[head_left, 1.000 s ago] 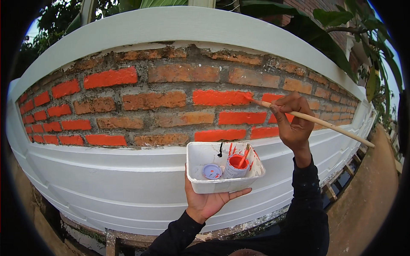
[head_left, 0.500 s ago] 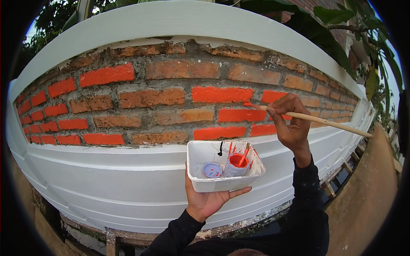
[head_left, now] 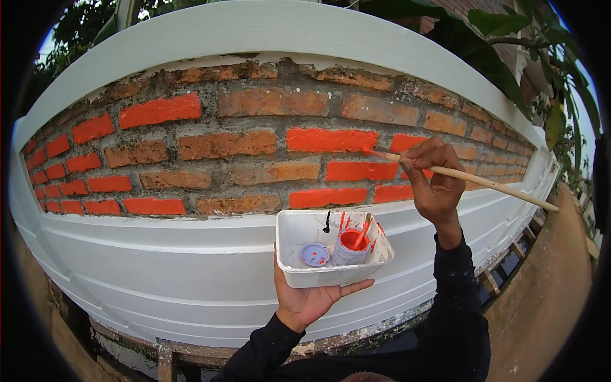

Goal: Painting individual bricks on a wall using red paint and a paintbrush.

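A paintbrush with a long pale wooden handle is pinched between the fingers and thumb of my right hand. Its red-coated tip touches the lower right edge of an orange-red painted brick. On my left palm rests a white plastic tub; my left hand supports it from below, fingers mostly hidden behind it. Inside the tub stands an open jar of red paint with a small red-smeared stick or brush in it. Beside the jar lies its pale purple lid, spotted with red.
The brick wall panel mixes painted bricks and bare brown bricks, with grey mortar between. A white frame borders it above, white ledges below. Large leaves hang at upper right. A brown path runs along the right.
The brush tip has shifted slightly left and down along the painted brick's lower right edge, my right hand moving very little. The tub is almost where it was.
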`<state>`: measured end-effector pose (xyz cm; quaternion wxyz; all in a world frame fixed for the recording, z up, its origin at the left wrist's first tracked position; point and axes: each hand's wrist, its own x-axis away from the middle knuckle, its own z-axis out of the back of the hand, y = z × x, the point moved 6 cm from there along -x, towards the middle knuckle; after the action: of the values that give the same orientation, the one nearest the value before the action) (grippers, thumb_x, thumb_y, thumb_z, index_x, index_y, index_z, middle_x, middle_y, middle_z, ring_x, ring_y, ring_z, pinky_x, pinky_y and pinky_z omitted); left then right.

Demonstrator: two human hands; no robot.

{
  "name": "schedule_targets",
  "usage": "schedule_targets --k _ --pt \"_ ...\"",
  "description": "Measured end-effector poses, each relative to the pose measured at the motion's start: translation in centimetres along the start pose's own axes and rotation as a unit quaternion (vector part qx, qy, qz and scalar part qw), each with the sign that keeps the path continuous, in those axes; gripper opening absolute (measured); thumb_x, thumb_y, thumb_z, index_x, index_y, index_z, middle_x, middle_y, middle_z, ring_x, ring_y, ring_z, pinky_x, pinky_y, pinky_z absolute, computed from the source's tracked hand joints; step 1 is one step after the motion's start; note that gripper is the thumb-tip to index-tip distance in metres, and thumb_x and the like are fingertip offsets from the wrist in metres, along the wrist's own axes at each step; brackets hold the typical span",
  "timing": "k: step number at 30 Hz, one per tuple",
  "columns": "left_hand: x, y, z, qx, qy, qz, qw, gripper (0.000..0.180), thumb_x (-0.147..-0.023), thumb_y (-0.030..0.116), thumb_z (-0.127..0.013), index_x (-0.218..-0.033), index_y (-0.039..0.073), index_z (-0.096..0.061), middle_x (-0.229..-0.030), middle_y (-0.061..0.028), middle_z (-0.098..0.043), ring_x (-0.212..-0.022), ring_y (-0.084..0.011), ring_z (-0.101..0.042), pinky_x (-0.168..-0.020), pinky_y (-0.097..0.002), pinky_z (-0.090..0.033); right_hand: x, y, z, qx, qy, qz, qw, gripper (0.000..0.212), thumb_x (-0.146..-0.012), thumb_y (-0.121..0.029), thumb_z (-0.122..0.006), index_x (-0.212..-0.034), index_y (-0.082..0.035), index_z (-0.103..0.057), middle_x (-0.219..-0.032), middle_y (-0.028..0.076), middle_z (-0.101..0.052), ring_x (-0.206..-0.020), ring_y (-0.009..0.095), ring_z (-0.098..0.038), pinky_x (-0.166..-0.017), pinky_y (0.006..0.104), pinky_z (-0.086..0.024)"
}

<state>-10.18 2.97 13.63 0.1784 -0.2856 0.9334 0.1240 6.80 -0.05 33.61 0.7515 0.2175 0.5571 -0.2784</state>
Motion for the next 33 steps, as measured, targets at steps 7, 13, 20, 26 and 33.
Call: schedule_targets --k 7,13,20,26,33 --pt "0.1 -0.3 0.3 -0.001 0.003 -0.005 1.000 0.107 -0.086 0.085 -0.038 -0.162 0.014 -0.011 -0.165 -0.0211 -0.018 -0.148 -0.0519 -0.024 -0.115 -0.0772 -0.020 -0.1 -1.2 1.3 0.065 0.036 0.024 0.997 0.019 -0.087 0.007 -0.073 -0.086 -0.001 -0.056 -0.084 0.013 -0.065 -0.081 0.018 -0.068 -0.067 0.0285 -0.056" --pt "0.9 0.4 0.6 -0.007 -0.002 -0.011 1.000 0.104 -0.089 0.082 -0.036 -0.162 0.013 -0.011 -0.165 -0.0216 -0.018 -0.148 -0.0524 -0.024 -0.115 -0.0775 -0.020 -0.6 -2.4 -2.2 -0.070 0.009 0.005 0.998 0.022 -0.087 0.008 -0.074 -0.091 -0.002 -0.055 -0.088 0.014 -0.066 -0.085 0.019 -0.069 -0.074 0.0288 -0.059" --pt "1.5 0.2 0.6 -0.010 0.045 0.001 0.999 0.105 -0.088 0.081 -0.042 -0.161 0.011 -0.016 -0.164 -0.0233 -0.019 -0.148 -0.0521 -0.024 -0.111 -0.0812 -0.021 0.3 -5.2 -0.9 -0.226 -0.115 -0.155 0.955 0.030 -0.085 0.001 -0.078 -0.092 -0.005 -0.049 -0.089 0.014 -0.067 -0.086 0.018 -0.069 -0.075 0.0285 -0.057" --pt "1.9 0.1 0.9 -0.009 0.069 -0.012 0.998 0.106 -0.086 0.082 -0.043 -0.161 0.011 -0.018 -0.165 -0.0216 -0.020 -0.147 -0.0518 -0.026 -0.109 -0.0832 -0.022 0.6 -5.2 -3.1 -0.206 -0.202 -0.187 0.939 0.032 -0.080 0.002 -0.082 -0.087 -0.007 -0.052 -0.086 0.011 -0.067 -0.080 0.015 -0.067 -0.069 0.0289 -0.052" --pt "2.2 -0.3 0.9 -0.019 0.051 -0.012 0.998 0.105 -0.087 0.085 -0.035 -0.161 0.013 -0.016 -0.164 -0.0217 -0.020 -0.147 -0.0510 -0.028 -0.111 -0.0785 -0.026 1.6 -4.9 -4.1 -0.171 -0.355 -0.171 0.903 0.026 -0.082 -0.004 -0.081 -0.088 -0.004 -0.056 -0.084 0.006 -0.064 -0.078 0.017 -0.065 -0.069 0.0297 -0.052"
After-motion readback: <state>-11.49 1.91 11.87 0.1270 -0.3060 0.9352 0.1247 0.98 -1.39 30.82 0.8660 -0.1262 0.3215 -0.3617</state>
